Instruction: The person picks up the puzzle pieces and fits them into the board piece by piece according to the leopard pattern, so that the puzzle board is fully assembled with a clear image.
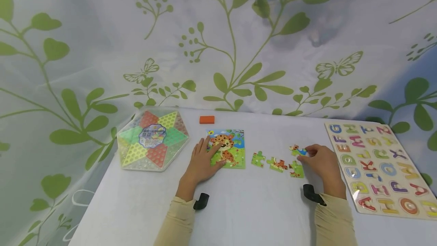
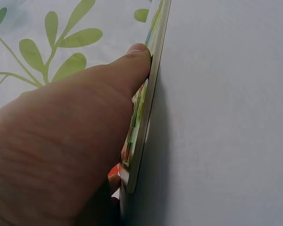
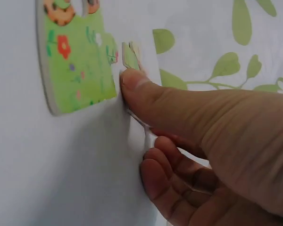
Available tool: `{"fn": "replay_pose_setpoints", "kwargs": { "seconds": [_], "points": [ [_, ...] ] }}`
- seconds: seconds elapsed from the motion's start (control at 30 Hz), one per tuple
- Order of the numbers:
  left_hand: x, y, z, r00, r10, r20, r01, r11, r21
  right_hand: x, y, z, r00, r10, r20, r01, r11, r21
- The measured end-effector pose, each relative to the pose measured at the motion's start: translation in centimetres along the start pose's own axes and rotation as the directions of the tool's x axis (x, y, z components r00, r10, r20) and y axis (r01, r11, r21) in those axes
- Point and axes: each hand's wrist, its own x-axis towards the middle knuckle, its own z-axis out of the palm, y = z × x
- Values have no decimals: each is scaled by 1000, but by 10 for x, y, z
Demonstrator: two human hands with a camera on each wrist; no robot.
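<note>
My left hand [image 1: 201,164] lies with spread fingers on a picture puzzle [image 1: 238,158] of a spotted leopard cub. In the left wrist view the thumb [image 2: 139,59] touches the picture near the board's edge. Over to the right, my right hand [image 1: 322,164] pinches a jigsaw piece [image 1: 295,150] with blue on it between thumb and fingers, mostly hidden in the right wrist view. Just below that piece lies a green corner piece [image 1: 297,171], seen close up with a red flower. Two loose pieces, one green [image 1: 258,159] and one spotted [image 1: 277,164], lie between the hands.
A hexagonal Chinese checkers board [image 1: 152,138] in clear wrapping lies at the left. An orange-red block [image 1: 206,119] sits behind the puzzle. Along the right side is a wooden alphabet board [image 1: 379,170]. A leaf-patterned curtain [image 1: 235,48] hangs behind the white table.
</note>
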Motion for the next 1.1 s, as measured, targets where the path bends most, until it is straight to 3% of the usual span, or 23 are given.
{"fn": "replay_pose_setpoints", "kwargs": {
  "seconds": [0.23, 0.4, 0.6, 0.7, 0.87, 1.1],
  "points": [
    [1, 0, 1, 1000, -15, 0, 15, 999, 30, 4, -13, 3, 999, 14, -46, -6, 983, 185],
    [2, 2, 2, 1000, 11, 21, -11, 1000, 14, 6, -42, 12, 999, -31, -30, 39, 942, 333],
    [4, 0, 4, 999, 18, 27, -19, 999, 33, 11, -85, 45, 995, -95, 22, 77, 906, 416],
    [5, -3, 4, 1000, 27, 15, -28, 999, 30, 13, -107, 65, 989, -148, 26, 123, 900, 418],
    [5, -4, 5, 999, 49, 4, -49, 999, 20, 16, -133, 89, 976, -215, 32, 190, 914, 357],
    [3, -4, 3, 999, 51, -8, -50, 998, 22, 21, -152, 111, 979, -196, 47, 178, 949, 259]
  ]
}}
